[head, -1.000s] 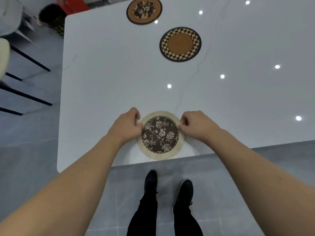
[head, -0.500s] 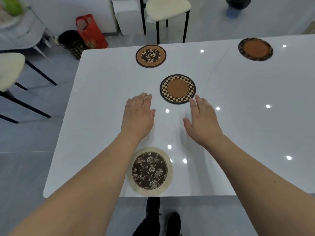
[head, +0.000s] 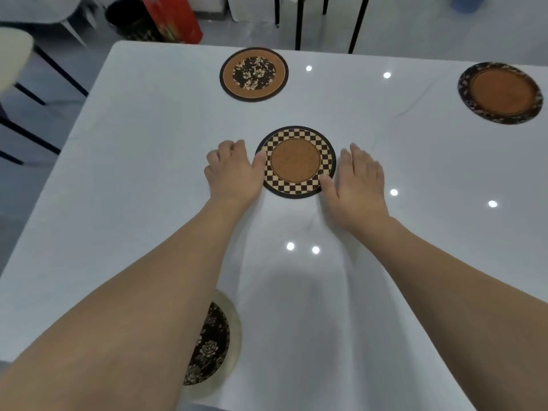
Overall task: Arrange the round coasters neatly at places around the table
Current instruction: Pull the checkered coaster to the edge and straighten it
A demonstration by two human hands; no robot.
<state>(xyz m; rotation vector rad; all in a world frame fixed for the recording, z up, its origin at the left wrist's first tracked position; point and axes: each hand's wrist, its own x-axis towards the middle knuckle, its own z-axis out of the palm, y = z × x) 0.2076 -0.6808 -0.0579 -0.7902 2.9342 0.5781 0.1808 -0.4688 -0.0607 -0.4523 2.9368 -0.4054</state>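
Note:
A checkered-rim coaster (head: 295, 161) with a brown centre lies flat in the middle of the white table (head: 142, 179). My left hand (head: 234, 173) rests on the table at its left side, thumb touching the rim. My right hand (head: 355, 182) lies flat at its right side, thumb on the lower right rim. Neither hand grips it. A brown-rimmed floral coaster (head: 253, 74) sits at the far edge. A dark-rimmed brown coaster (head: 500, 92) is at the far right. A cream-rimmed floral coaster (head: 219, 336) lies at the near edge, half hidden under my left forearm.
Beyond the far table edge stand a red bag (head: 172, 19), a black bin (head: 127, 13) and black chair legs (head: 326, 22). A cushioned chair (head: 12, 54) stands off the left side. Ceiling lights reflect on the glossy tabletop.
My hands let go of the cream-rimmed floral coaster at the near edge and reached forward. They now flank the checkered coaster, thumbs touching its rim.

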